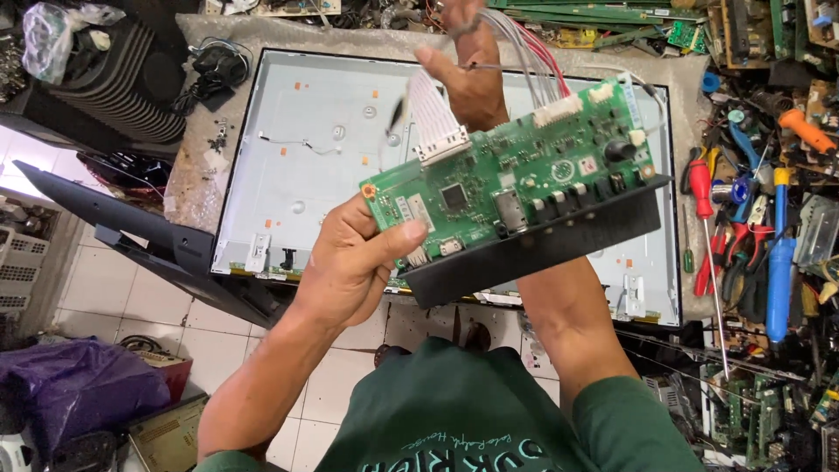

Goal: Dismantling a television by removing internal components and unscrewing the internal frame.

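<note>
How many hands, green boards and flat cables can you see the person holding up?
Hands: 2, left hand and right hand
Green board: 1
White flat cable: 1
Total: 4

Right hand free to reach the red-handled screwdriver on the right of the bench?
Probably not yet: the right hand is gripping the cable bundle above the green circuit board. The red-handled screwdriver itself lies uncovered.

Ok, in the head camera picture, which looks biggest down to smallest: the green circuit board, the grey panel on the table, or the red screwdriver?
1. Grey panel, biggest by far.
2. Green circuit board; it is held close to the camera, so it looks bigger than it is.
3. Red screwdriver, smallest.
</note>
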